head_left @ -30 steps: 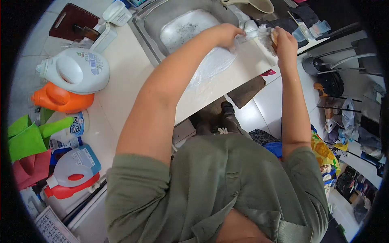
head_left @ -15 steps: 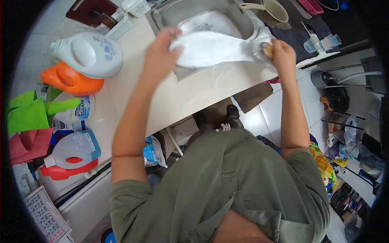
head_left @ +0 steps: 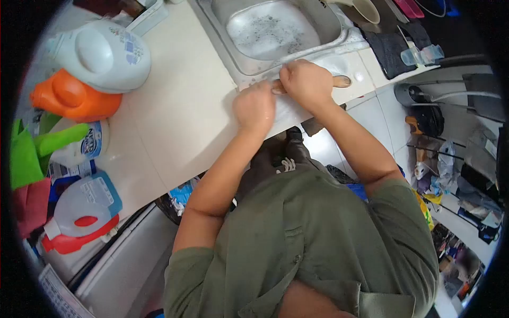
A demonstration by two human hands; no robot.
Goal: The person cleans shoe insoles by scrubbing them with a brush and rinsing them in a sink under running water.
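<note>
Head view: bench (head_left: pixel 180 114) front edge runs near left hand (head_left: pixel 255 107) and right hand (head_left: pixel 307 82); bench top stretches left toward white jug (head_left: pixel 103 58), orange bottle (head_left: pixel 77 98). White cloth (head_left: pixel 288 112) now on bench by edge, beneath hands; half second ago, stretched in air. Right grip closed round wooden brush (head_left: pixel 342 81); left curled, cannot tell whether holding. Sudsy sink (head_left: pixel 217 41) just beyond; dark cloth (head_left: pixel 389 55) farther right.

Clock centred on left hand (head_left: pixel 255 108) and right hand (head_left: pixel 307 85), little room between. 9 o'clock: bare counter (head_left: pixel 177 100), passable; farther out, white jug (head_left: pixel 103 57) and orange bottle (head_left: pixel 79 95) bar the way. 12: past the sink (head_left: pixel 216 40) rim, open air above suds (head_left: pixel 273 29). 2: dark cloth (head_left: pixel 387 55), plastic cups (head_left: pixel 423 54) obstruct. 3: wooden brush (head_left: pixel 342 81) end juts out. 6: torso (head_left: pixel 297 238) blocks.
</note>
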